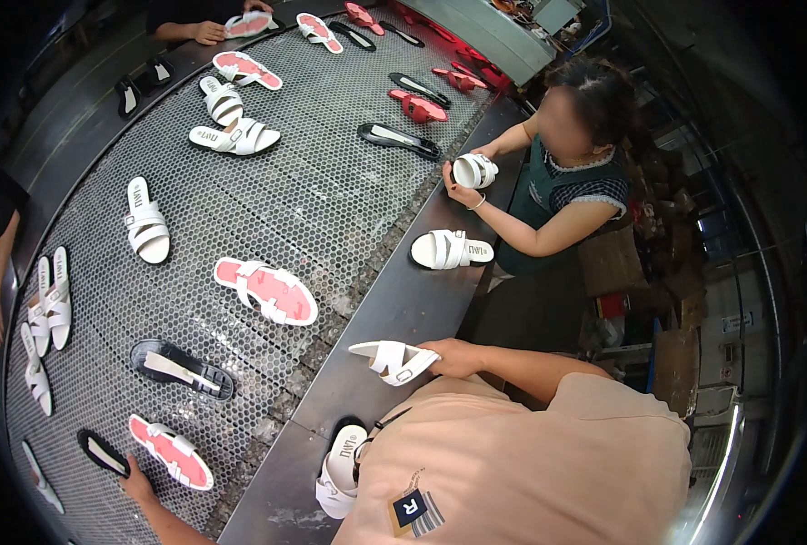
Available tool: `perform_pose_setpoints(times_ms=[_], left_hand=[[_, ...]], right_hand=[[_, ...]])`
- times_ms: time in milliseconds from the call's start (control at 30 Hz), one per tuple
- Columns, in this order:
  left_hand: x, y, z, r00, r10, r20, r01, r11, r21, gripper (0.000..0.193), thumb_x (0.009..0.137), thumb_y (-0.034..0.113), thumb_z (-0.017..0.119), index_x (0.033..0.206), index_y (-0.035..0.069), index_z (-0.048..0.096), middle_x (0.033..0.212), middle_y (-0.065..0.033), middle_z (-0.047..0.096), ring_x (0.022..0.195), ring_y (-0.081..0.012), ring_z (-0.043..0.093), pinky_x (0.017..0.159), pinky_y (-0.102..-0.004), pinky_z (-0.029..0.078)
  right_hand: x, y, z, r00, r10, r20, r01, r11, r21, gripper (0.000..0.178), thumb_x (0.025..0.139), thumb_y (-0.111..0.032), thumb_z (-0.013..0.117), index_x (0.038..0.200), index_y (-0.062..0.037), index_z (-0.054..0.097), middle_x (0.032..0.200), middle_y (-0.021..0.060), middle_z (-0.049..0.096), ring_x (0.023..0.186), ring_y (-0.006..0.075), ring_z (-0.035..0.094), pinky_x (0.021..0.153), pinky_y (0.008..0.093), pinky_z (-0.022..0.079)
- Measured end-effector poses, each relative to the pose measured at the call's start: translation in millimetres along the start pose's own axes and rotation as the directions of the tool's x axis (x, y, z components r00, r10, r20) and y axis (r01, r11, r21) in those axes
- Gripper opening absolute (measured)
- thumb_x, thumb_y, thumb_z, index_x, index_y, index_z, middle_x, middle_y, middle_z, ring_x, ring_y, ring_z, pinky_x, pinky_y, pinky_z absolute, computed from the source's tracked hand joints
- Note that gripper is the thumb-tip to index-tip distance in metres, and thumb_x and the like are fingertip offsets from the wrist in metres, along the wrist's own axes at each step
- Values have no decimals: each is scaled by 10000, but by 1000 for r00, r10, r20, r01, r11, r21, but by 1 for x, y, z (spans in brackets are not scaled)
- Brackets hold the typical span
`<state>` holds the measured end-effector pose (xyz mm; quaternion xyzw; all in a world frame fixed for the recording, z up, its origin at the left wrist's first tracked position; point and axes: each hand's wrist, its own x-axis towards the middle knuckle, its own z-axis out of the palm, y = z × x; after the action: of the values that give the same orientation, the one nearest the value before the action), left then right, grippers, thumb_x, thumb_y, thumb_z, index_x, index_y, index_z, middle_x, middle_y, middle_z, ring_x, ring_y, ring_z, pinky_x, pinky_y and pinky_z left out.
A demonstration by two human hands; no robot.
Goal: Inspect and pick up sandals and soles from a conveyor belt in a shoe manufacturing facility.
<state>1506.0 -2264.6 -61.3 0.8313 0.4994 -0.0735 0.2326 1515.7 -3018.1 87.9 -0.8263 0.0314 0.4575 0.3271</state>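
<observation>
My right hand (459,358) is closed round the toe end of a white slide sandal (390,361) with crossed straps and a buckle, held above the steel ledge. Out to the left over the mesh conveyor, my left hand (137,483) grips the end of a black shoe sole (103,452) with a white strip along its middle. Beside that hand lies a white-strapped sandal upper (172,451) with its pink underside up. Farther up is another black sole (183,369). A finished white sandal (341,468) sits on the ledge against my beige shirt.
The perforated conveyor (313,173) carries several white sandals, pink-bottomed uppers (267,291), red uppers (418,106) and black soles. Along its right runs a steel ledge (367,313) with a white sandal (452,249). A co-worker (558,173) there holds a white sandal (474,171); other people's hands (208,34) show across the belt.
</observation>
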Motion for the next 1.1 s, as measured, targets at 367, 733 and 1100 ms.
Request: perform_pose_setpoints(times_ms=[367, 733, 1100], left_hand=[[-28, 3, -11, 994, 8, -105, -17, 996, -90, 733, 778, 373, 647, 1313, -80, 433, 1254, -236, 543, 1135, -349, 531, 990, -372, 372], [-305, 80, -67, 956, 221, -194, -289, 829, -478, 486, 832, 6, 573, 1303, -45, 464, 1138, -128, 567, 1026, -209, 511, 903, -315, 410], [-551, 183, 150, 788, 610, 89, -582, 784, -216, 625, 659, 204, 757, 1187, -36, 523, 1097, -217, 542, 1025, -363, 527, 901, -408, 432]], right_hand=[[12, 30, -5, 994, 53, -93, -54, 998, -9, 356, 861, -269, 584, 1113, -17, 596, 1047, 189, 646, 1005, 313, 614, 855, 365, 476], [32, 79, -45, 999, -47, 5, 45, 980, 192, 314, 794, -257, 653, 982, -6, 657, 885, 132, 686, 769, 200, 653, 685, 321, 512], [42, 138, -90, 979, -202, 33, 178, 920, 349, 211, 840, -209, 594, 865, -9, 656, 767, 79, 674, 700, 171, 633, 662, 312, 491]])
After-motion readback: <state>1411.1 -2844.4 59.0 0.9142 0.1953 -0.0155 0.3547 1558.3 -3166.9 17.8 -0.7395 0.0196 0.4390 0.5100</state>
